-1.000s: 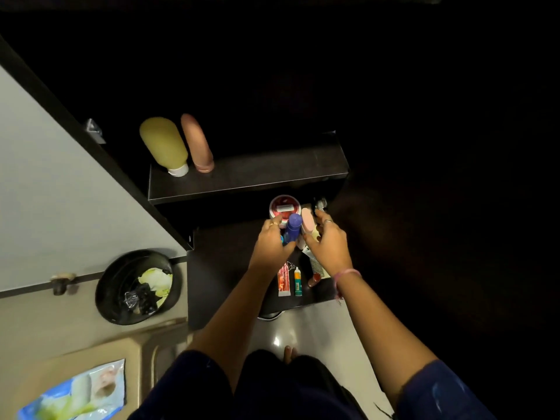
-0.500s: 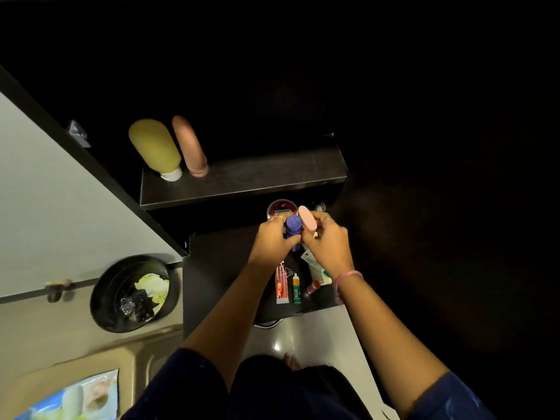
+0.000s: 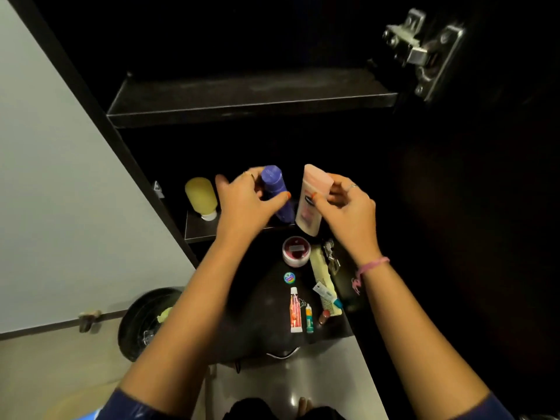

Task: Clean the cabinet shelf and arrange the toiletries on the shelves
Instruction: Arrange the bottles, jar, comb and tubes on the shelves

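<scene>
Left fingers (image 3: 274, 199): wrapped round the purple bottle (image 3: 277, 192), thumb across its front, holding it upright and tilted slightly.
Right fingers (image 3: 316, 197): pinching the pink lotion bottle (image 3: 312, 201) near its flat upper end, thumb on the front.
Left hand (image 3: 245, 204): raised in front of the middle shelf (image 3: 200, 230), ring on one finger.
Right hand (image 3: 348, 207): level with the left, ring on one finger, pink band (image 3: 374, 265) at the wrist.
Two held bottles: side by side, just apart, both above the lowest shelf and at the front edge of the middle shelf.
Yellow bottle (image 3: 201, 197): stood cap-down on the middle shelf, at its left end, beside the left hand.
Top shelf (image 3: 251, 98): dark, dusty-looking, nothing on the part in view.
Lowest shelf (image 3: 266, 301): dark surface carrying the small toiletries.
Red jar (image 3: 296, 250): on the lowest shelf, below the two bottles.
Comb (image 3: 322, 281): pale, lay just right of the jar, running toward the front.
Small round tin (image 3: 289, 277): in front of the jar.
Red-and-white tube (image 3: 295, 310): near the front edge, lengthwise.
Small green-capped bottle (image 3: 309, 318): just beside the tube.
White tube with teal cap (image 3: 327, 295): lay across the comb.
Lipstick-like item (image 3: 323, 317): by the comb's front end; too small to tell more.
Hinge (image 3: 424, 53): metal, upper right on the cabinet side.
Black bin (image 3: 145, 322): on the floor to the left, pale scraps inside.
</scene>
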